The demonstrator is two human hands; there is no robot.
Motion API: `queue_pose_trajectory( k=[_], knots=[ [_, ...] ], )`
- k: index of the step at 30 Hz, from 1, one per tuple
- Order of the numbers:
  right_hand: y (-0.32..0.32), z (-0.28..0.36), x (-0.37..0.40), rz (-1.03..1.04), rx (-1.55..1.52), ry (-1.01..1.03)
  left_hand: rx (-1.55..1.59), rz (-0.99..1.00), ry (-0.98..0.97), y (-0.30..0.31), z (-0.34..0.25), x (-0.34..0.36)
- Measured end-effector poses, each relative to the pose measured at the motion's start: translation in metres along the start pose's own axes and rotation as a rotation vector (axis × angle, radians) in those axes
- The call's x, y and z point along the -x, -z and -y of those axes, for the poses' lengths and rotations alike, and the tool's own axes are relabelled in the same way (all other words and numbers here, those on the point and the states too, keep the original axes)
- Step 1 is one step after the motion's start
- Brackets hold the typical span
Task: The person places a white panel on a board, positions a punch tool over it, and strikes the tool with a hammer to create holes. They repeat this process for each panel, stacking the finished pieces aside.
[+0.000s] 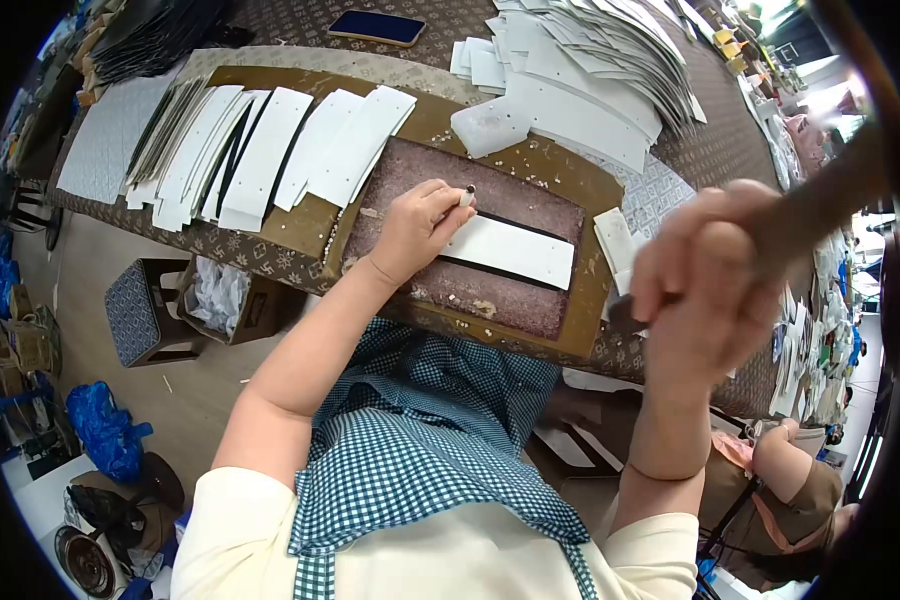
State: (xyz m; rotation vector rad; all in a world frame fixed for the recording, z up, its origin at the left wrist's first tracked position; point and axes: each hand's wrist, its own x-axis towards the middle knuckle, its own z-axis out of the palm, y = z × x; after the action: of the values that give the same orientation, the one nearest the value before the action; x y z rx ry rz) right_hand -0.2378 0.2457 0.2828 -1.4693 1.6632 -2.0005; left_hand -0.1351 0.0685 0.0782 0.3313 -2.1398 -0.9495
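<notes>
My left hand [417,228] pinches a small hole punch [467,197] with a pale wrapped body and dark top, standing over the left end of a white strip [518,252]. Its tip is hidden behind my fingers. A dark strip lies under the white one, showing along its edges. Both rest on a speckled maroon pad [410,175]. Raised at the right, close to the camera, my right hand [705,280] is wrapped round the brown handle of a hammer [830,205]. The hammer is blurred, and its head cannot be made out clearly.
White strips [265,160] lie fanned along the table's left side. A large pile of white pieces [600,70] sits at the back right, near a translucent white block [490,127]. A phone [377,27] lies behind. A stool [145,310] stands left; another person [795,490] sits right.
</notes>
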Motion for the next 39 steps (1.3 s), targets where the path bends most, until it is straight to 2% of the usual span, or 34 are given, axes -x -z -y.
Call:
queue_pose_trajectory(
  k=[2, 3, 4, 7, 8, 10, 15, 21, 24, 29, 39],
  knots=[
    [0.004, -0.018, 0.017, 0.278, 0.634, -0.196, -0.005, -0.001, 0.004, 0.0, 0.0, 0.001],
    [0.007, -0.036, 0.028, 0.519, 0.757, -0.458, -0.009, 0.005, 0.018, 0.001, 0.0, 0.002],
    [0.007, -0.05, 0.041, 0.519, 0.746, -0.548, -0.012, 0.015, 0.03, 0.001, 0.0, 0.004],
    [0.011, -0.055, 0.056, 0.344, 0.565, -0.664, 0.037, 0.057, 0.104, 0.001, -0.003, 0.001],
    [0.011, -0.066, 0.063, 0.264, 0.465, -0.701, 0.041, 0.094, 0.157, 0.003, -0.006, -0.001],
    [-0.001, -0.072, 0.065, 0.065, 0.162, -0.825, 0.048, 0.095, 0.101, 0.004, -0.005, 0.0],
    [-0.025, -0.13, 0.099, -0.104, 0.036, -0.752, 0.05, 0.169, 0.136, 0.008, -0.001, -0.006],
    [-0.031, -0.146, 0.116, -0.219, -0.007, -0.724, 0.143, -0.039, 0.428, 0.002, -0.007, -0.011],
    [-0.029, -0.146, 0.114, -0.204, -0.019, -0.75, 0.289, -0.041, 0.453, 0.004, -0.006, -0.001],
    [-0.03, -0.146, 0.115, -0.212, -0.008, -0.738, 0.161, 0.084, 0.343, 0.018, -0.02, 0.019],
    [-0.03, -0.148, 0.116, -0.211, 0.016, -0.737, 0.09, 0.08, 0.209, 0.014, -0.017, 0.026]
  ],
)
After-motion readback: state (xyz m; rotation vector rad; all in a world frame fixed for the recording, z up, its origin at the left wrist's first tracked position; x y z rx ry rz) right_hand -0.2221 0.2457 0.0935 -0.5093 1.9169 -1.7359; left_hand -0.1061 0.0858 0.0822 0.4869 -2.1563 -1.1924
